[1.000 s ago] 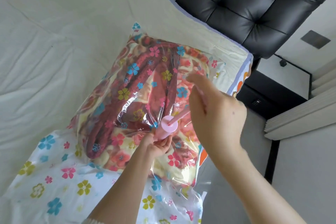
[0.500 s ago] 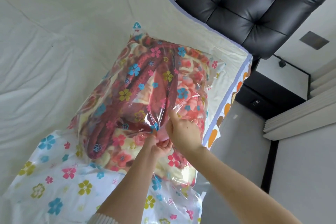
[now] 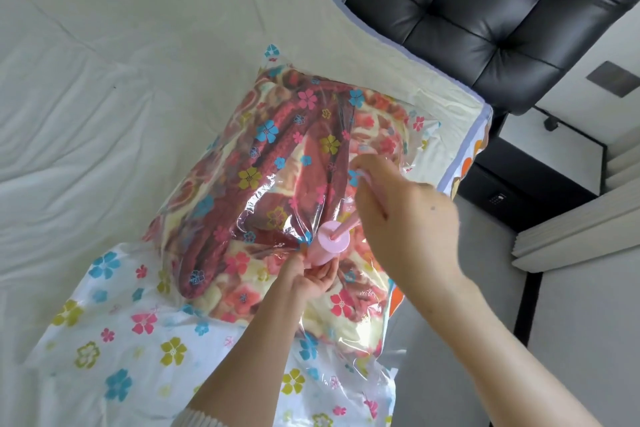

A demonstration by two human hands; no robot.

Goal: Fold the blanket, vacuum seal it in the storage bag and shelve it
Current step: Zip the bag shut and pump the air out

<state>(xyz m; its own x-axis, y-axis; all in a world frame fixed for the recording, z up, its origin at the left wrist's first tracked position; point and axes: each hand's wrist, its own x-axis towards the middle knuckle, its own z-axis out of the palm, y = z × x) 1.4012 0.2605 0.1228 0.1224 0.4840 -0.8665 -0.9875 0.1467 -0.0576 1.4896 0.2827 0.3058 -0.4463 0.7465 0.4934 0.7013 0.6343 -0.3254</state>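
Note:
A clear storage bag printed with coloured flowers lies on the bed, and the folded red and cream blanket sits inside it. A pink hand pump stands on the bag near its middle. My left hand grips the pump's barrel at its base against the bag. My right hand is raised above the barrel, gripping the pump's handle with the pink plunger rod drawn out. The valve under the pump is hidden.
The bed has a pale sheet. A black tufted headboard stands at the upper right. A dark bedside cabinet with a white top sits beyond the bed's corner, with floor to the right.
My right hand pushed the plunger down to the barrel half a second ago and has now pulled it back up. My left hand has stayed on the barrel.

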